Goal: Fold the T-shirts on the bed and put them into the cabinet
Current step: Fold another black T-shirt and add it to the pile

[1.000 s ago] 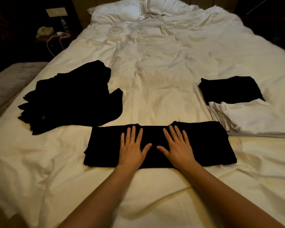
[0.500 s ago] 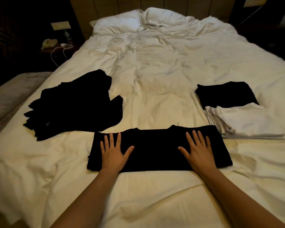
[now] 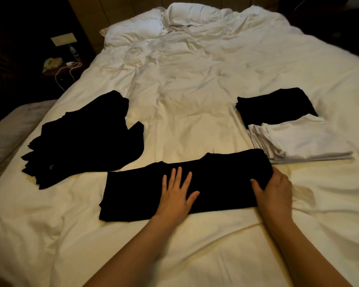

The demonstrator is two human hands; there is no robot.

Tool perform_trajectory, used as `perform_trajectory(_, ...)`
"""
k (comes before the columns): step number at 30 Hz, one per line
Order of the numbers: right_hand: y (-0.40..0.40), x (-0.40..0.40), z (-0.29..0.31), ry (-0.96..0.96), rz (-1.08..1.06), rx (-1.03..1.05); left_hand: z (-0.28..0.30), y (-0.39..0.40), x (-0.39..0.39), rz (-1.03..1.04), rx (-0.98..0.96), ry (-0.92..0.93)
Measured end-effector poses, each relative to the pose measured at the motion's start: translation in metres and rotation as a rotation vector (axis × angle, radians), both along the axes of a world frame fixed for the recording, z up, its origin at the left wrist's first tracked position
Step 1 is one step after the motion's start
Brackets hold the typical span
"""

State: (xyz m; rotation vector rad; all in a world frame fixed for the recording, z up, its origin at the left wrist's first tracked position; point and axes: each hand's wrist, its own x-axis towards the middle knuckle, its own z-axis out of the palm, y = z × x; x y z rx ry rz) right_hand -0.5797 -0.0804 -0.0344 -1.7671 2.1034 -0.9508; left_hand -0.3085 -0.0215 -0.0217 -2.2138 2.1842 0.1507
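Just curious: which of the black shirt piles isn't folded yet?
The loose black heap on the left; the black stack on the right is squared neatly.

Matt black cloth T-shirt (image 3: pixel 205 183) on a creased white cotton bed (image 3: pixel 184 96)

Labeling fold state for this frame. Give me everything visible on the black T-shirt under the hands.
The black T-shirt lies flat near the foot of the bed, folded into a long band running left to right, with a collar notch on its far edge. It looks like soft, matte fabric. The left hand presses flat on its middle, fingers spread. The right hand grips its right end, thumb on top, fingers curled round the edge. That end nearly reaches the stack of white folded shirts.
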Motion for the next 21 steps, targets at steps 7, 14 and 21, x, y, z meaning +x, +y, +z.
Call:
perform_trajectory(7,-0.004,-0.013,0.009,-0.250,-0.061,0.152,0.009,-0.024,-0.074,-0.130,0.031,0.169)
perform_trajectory(14,0.003,-0.010,0.012,-0.483,0.062,0.061,0.023,-0.035,-0.127,-0.021,-0.039,0.691)
perform_trajectory(21,0.023,0.008,0.024,-0.536,0.505,-0.021,0.051,-0.055,-0.150,0.415,0.063,1.390)
